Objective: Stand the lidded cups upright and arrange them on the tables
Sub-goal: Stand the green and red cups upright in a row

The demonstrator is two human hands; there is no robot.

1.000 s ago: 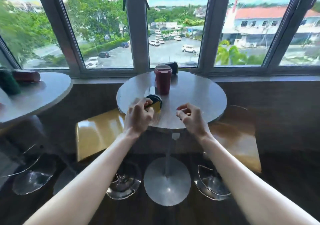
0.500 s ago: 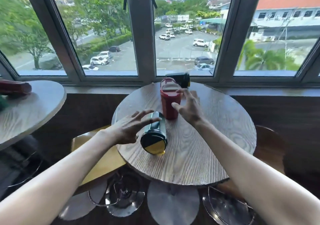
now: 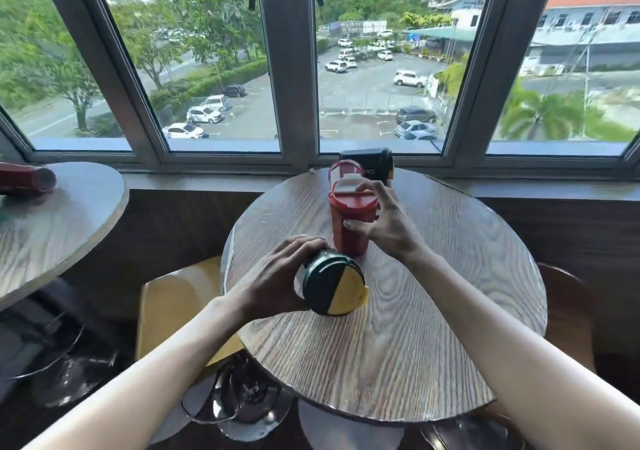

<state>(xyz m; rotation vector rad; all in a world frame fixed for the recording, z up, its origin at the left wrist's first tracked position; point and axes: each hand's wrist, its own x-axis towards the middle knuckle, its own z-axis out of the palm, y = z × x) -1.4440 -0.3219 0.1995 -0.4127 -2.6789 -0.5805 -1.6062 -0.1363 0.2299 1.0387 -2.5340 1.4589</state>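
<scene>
A dark green cup with a green and yellow lid [image 3: 332, 285] lies tipped with its lid toward me on the round wooden table [image 3: 433, 311]. My left hand [image 3: 277, 276] is wrapped around its body. A red lidded cup [image 3: 349, 214] stands upright just behind it. My right hand [image 3: 384, 221] has its fingers spread around the red cup's right side, thumb against its wall. A black cup [image 3: 372, 164] lies on its side at the table's far edge by the window. Another red cup [image 3: 27, 179] lies on its side on the left table [image 3: 69, 224].
A yellow stool seat [image 3: 176, 297] sits left of the round table, a brown one [image 3: 568, 311] to the right. Chrome stool bases [image 3: 242, 397] show below. The window sill and frame run right behind both tables.
My left hand has closed around the green cup and tipped its lid end up. My right hand has moved onto the red cup's side. The view has moved closer to the table.
</scene>
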